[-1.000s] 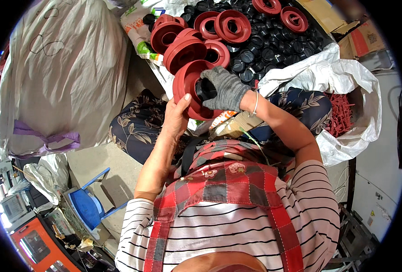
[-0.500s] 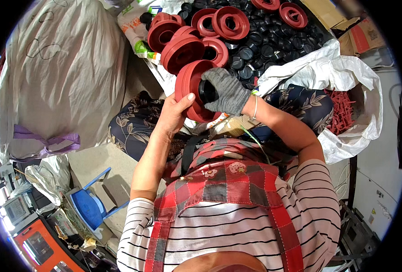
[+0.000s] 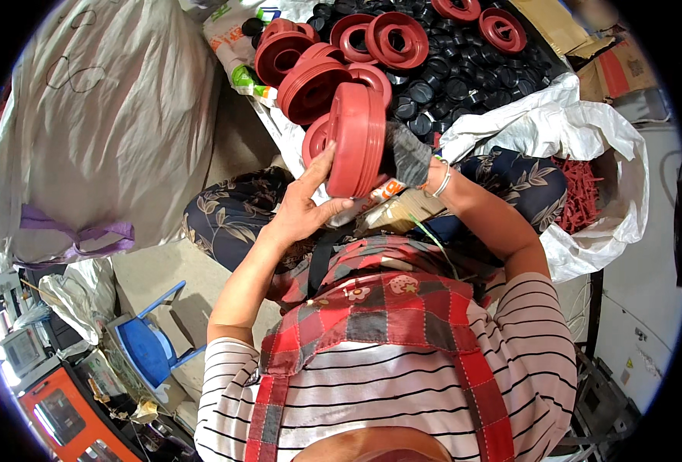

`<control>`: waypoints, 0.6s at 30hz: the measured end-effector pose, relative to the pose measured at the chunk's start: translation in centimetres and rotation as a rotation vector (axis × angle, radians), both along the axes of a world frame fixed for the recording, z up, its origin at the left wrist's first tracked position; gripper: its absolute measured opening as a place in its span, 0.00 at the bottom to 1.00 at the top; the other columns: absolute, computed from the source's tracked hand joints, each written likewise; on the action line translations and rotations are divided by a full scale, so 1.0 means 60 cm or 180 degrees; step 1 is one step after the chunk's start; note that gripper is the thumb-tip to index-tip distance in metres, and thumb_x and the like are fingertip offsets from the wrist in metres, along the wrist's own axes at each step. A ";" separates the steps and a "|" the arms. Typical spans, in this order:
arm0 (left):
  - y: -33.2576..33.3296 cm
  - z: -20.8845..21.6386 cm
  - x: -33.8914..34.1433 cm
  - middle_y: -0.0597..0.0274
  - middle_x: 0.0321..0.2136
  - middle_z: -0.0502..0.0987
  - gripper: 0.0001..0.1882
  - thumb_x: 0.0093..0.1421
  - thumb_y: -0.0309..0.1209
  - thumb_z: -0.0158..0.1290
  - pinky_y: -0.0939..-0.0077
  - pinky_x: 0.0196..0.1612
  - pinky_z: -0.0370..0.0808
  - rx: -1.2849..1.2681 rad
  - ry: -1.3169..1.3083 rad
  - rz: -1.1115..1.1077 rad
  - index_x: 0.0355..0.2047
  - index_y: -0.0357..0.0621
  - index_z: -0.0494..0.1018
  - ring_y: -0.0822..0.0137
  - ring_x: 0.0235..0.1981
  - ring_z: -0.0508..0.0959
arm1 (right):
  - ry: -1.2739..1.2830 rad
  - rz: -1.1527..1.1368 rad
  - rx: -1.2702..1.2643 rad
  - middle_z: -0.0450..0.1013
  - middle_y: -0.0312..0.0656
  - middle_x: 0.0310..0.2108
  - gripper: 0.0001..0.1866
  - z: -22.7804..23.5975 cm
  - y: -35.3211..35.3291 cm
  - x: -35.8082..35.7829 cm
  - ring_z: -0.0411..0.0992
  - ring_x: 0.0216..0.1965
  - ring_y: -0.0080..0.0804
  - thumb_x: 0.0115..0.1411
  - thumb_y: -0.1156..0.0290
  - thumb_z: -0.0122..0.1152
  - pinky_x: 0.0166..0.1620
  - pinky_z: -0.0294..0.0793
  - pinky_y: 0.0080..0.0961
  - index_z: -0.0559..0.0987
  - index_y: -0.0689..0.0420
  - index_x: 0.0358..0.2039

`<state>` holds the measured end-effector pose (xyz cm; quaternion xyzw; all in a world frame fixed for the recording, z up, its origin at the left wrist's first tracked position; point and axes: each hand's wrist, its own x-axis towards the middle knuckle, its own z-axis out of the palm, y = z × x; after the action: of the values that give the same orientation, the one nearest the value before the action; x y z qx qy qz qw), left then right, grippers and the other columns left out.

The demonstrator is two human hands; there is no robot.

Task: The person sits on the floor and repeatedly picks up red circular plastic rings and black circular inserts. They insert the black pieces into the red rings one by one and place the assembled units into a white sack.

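A round red plastic part [image 3: 356, 138] with a ridged rim stands on edge in front of my lap. My bare left hand [image 3: 302, 204] is closed on its left side and lower edge, fingers on the flat outer face and thumb underneath. On the other side is my right hand [image 3: 412, 158], in a grey knit glove, at the part's open side. Its fingertips are mostly hidden; a black cap [image 3: 388, 163] shows only as a dark edge between glove and rim. Just behind, more red round parts [image 3: 310, 92] lie piled, touching or close to the held one.
Many black caps [image 3: 456, 88] cover the surface ahead. A white sack [image 3: 618, 146] at the right holds red scraps [image 3: 577, 192]. One large full white sack [image 3: 118, 138] stands at the left, with a blue chair [image 3: 147, 350] below it.
The red part has turned, so its flat outer face now points left and its open side right. My left hand has shifted further onto it; my gloved hand has moved slightly right.
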<state>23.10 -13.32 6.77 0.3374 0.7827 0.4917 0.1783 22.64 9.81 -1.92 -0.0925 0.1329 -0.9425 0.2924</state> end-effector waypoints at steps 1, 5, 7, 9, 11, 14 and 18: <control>-0.003 0.000 -0.007 0.45 0.61 0.57 0.41 0.46 0.26 0.62 0.64 0.65 0.52 -0.0244 0.0448 -0.0199 0.60 0.38 0.57 0.53 0.64 0.55 | 0.0238 -0.0169 0.0634 0.65 0.44 0.56 0.21 0.013 0.004 0.003 0.65 0.56 0.32 0.67 0.65 0.37 0.60 0.62 0.33 0.63 0.55 0.59; -0.013 0.009 -0.028 0.48 0.61 0.58 0.40 0.50 0.28 0.61 0.66 0.64 0.53 -0.0705 0.0615 -0.0378 0.61 0.38 0.56 0.54 0.63 0.57 | -0.0504 0.0483 -0.0950 0.67 0.44 0.55 0.21 0.022 0.002 -0.005 0.68 0.53 0.32 0.66 0.64 0.44 0.57 0.67 0.30 0.64 0.57 0.57; -0.021 0.006 -0.007 0.49 0.61 0.59 0.38 0.51 0.28 0.61 0.66 0.64 0.54 0.0025 -0.1041 0.0068 0.61 0.38 0.57 0.54 0.63 0.58 | 0.1086 -0.0283 0.3949 0.67 0.44 0.54 0.22 0.078 -0.010 -0.009 0.67 0.53 0.31 0.65 0.60 0.45 0.56 0.67 0.30 0.65 0.56 0.56; -0.006 0.005 0.003 0.47 0.60 0.60 0.40 0.49 0.28 0.62 0.68 0.63 0.55 0.0361 -0.1249 0.0196 0.62 0.41 0.56 0.54 0.63 0.59 | 0.0835 -0.0566 0.2851 0.69 0.46 0.52 0.21 0.067 -0.016 0.003 0.69 0.50 0.32 0.66 0.59 0.43 0.54 0.70 0.29 0.66 0.56 0.55; -0.005 -0.003 -0.010 0.45 0.59 0.60 0.43 0.49 0.29 0.63 0.69 0.62 0.56 -0.0317 0.0143 -0.0332 0.63 0.41 0.53 0.56 0.63 0.59 | -0.0513 -0.0015 -0.0273 0.69 0.45 0.51 0.20 -0.006 -0.007 0.002 0.70 0.49 0.32 0.66 0.60 0.43 0.53 0.71 0.29 0.67 0.55 0.55; 0.003 0.020 -0.008 0.44 0.59 0.61 0.43 0.49 0.29 0.63 0.69 0.61 0.58 -0.0400 0.0316 -0.0245 0.63 0.41 0.53 0.57 0.63 0.59 | -0.0610 0.0099 0.0005 0.69 0.45 0.52 0.20 -0.002 -0.002 -0.005 0.70 0.50 0.33 0.67 0.63 0.41 0.56 0.67 0.28 0.65 0.56 0.57; 0.002 0.003 0.002 0.44 0.58 0.62 0.43 0.49 0.29 0.62 0.67 0.60 0.60 -0.0216 -0.0148 0.0039 0.63 0.38 0.52 0.55 0.60 0.62 | 0.0024 -0.0630 0.1775 0.73 0.43 0.46 0.17 0.036 -0.023 -0.003 0.73 0.45 0.32 0.65 0.62 0.45 0.49 0.73 0.29 0.71 0.56 0.50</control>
<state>23.20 -13.17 6.93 0.3148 0.7966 0.4737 0.2047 22.44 8.45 0.21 0.0013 0.3962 -0.8932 0.2127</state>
